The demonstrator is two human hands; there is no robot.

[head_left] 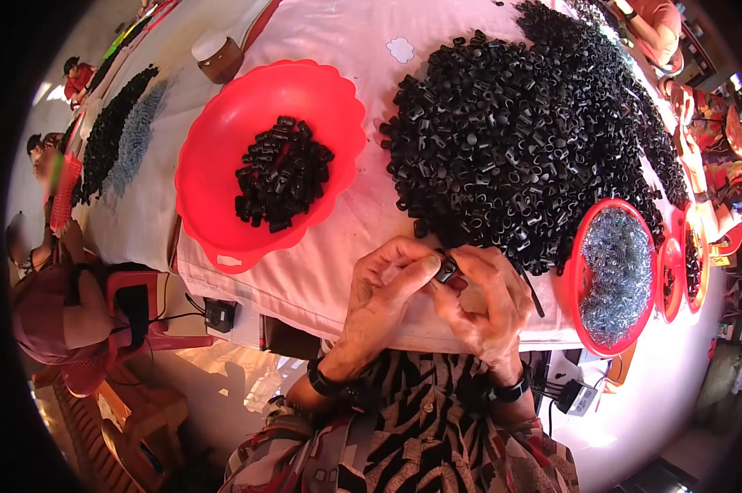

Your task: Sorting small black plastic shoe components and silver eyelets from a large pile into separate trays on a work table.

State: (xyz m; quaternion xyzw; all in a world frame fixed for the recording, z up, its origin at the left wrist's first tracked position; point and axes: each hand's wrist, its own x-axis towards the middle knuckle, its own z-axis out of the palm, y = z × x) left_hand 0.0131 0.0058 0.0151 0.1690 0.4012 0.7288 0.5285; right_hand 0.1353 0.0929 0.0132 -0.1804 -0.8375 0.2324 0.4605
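Note:
Between the fingertips of both my hands, near the table's front edge, is a small black plastic part (447, 270) with a lighter spot on it. My left hand (387, 283) pinches it from the left, thumb and forefinger together. From the other side my right hand (490, 304) grips it with bent fingers. Just beyond my hands rises a large heap of small black plastic parts (502, 148), many of them hollow and ring-like. To the left, a red scalloped basin (215, 140) holds a smaller cluster of black pieces (280, 172). Beside my right hand a thin black stick (533, 294) sticks out.
A red round tray (578, 304) of clear bluish pieces (615, 271) stands at the right edge, with smaller red trays beyond. A brown jar (220, 59) with a pale lid stands behind the basin. Co-workers sit along both sides. Pink cloth (305, 287) covers the table.

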